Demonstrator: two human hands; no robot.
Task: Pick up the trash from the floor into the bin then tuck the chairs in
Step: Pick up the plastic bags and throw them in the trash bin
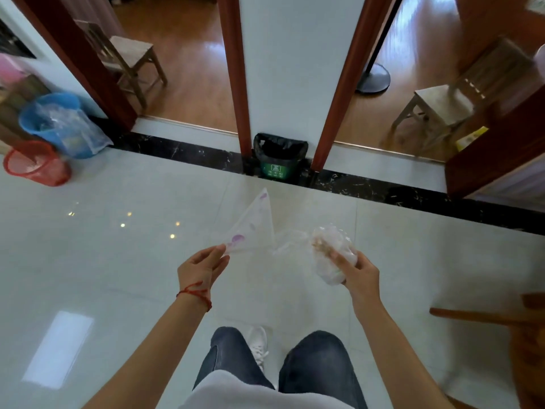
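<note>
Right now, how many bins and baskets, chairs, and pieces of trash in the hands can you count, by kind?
Bins and baskets: 3, namely the green bin with a black liner, the blue basket and the red basket.
Wooden chairs: 2, the left chair and the right chair.
Trash held: 2, a clear wrapper in the left hand and a crumpled bag in the right hand.
Total: 7.

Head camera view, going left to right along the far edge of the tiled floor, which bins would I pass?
Red mesh basket → blue bin with a clear liner → small green bin with a black bag, standing against the white pillar.
</note>
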